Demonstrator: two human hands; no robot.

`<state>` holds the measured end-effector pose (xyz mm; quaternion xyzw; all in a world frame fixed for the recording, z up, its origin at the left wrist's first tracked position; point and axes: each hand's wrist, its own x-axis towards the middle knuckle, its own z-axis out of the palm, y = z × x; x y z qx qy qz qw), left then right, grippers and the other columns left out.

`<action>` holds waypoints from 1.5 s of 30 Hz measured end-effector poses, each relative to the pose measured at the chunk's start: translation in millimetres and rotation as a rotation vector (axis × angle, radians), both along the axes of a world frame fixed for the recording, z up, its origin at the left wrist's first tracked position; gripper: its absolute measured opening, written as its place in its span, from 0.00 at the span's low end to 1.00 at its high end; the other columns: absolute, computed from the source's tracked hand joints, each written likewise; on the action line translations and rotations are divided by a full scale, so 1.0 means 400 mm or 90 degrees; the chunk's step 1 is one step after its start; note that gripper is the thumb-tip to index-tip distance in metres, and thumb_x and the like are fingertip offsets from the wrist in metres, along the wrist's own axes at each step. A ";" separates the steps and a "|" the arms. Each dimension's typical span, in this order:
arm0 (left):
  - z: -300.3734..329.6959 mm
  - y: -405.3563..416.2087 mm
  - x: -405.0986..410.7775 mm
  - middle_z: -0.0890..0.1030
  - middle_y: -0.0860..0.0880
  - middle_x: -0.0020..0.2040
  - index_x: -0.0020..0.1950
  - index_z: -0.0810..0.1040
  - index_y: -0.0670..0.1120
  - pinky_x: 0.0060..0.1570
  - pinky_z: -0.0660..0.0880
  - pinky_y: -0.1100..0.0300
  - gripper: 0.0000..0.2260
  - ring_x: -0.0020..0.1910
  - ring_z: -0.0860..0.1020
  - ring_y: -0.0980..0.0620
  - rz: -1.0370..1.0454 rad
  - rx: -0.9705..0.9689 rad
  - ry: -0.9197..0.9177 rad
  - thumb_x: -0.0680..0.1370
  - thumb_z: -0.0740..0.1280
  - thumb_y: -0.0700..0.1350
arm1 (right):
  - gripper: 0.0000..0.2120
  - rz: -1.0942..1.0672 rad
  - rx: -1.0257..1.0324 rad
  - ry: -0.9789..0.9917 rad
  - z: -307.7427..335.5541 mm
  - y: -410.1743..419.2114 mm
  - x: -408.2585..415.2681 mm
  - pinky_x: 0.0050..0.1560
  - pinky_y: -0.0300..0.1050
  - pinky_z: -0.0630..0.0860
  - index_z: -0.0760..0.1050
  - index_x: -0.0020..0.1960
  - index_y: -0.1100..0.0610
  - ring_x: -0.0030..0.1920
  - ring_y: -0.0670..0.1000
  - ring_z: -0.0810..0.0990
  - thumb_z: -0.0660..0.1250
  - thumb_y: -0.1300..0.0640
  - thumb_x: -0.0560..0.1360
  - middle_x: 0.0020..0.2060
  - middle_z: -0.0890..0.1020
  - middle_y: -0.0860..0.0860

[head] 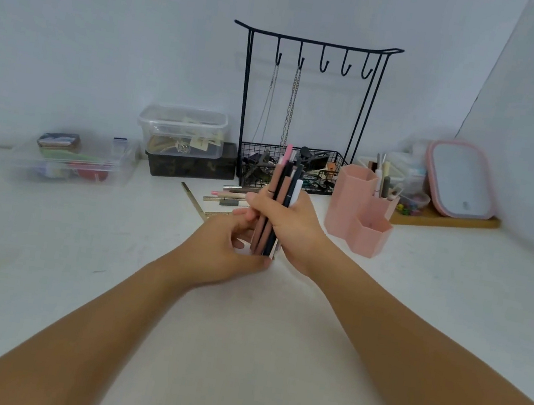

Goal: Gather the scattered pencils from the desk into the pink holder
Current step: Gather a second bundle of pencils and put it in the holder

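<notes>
Mid-gather: right hand [293, 227] gripped the pencil bundle [278, 200], left hand [233, 253] cupped its base; next, carry to pink holder [358, 205] at three o'clock.

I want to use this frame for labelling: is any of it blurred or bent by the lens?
Head view: the edges are soft, notably the clear plastic box at left and the pink mirror at right; the bundle of pencils in the right hand is fairly sharp. Wide-angle bending shows in the wire rack, whose posts lean. The lighting is flat and dim, with no glare.
</notes>
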<state>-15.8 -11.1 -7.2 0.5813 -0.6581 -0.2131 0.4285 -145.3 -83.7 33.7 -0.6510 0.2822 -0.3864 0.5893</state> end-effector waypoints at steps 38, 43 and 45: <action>-0.015 -0.195 -0.247 0.71 0.58 0.73 0.81 0.58 0.55 0.62 0.70 0.66 0.39 0.71 0.69 0.58 0.038 -0.012 0.197 0.75 0.76 0.51 | 0.15 -0.223 -0.016 -0.301 0.216 -0.111 -0.289 0.35 0.45 0.75 0.72 0.32 0.56 0.27 0.51 0.73 0.68 0.69 0.74 0.27 0.76 0.54; -0.014 -0.204 -0.235 0.72 0.57 0.73 0.80 0.62 0.55 0.66 0.73 0.57 0.33 0.72 0.71 0.55 0.048 0.001 0.230 0.79 0.72 0.47 | 0.07 -0.264 -0.061 -0.288 0.278 -0.189 -0.206 0.35 0.45 0.77 0.74 0.41 0.61 0.27 0.50 0.76 0.69 0.68 0.74 0.27 0.78 0.53; -0.011 -0.200 -0.235 0.73 0.58 0.72 0.79 0.64 0.55 0.58 0.74 0.66 0.28 0.71 0.72 0.55 0.049 -0.013 0.233 0.80 0.69 0.43 | 0.07 -0.260 -0.058 -0.224 0.266 -0.205 -0.169 0.35 0.45 0.79 0.73 0.42 0.61 0.28 0.50 0.77 0.70 0.68 0.74 0.28 0.79 0.54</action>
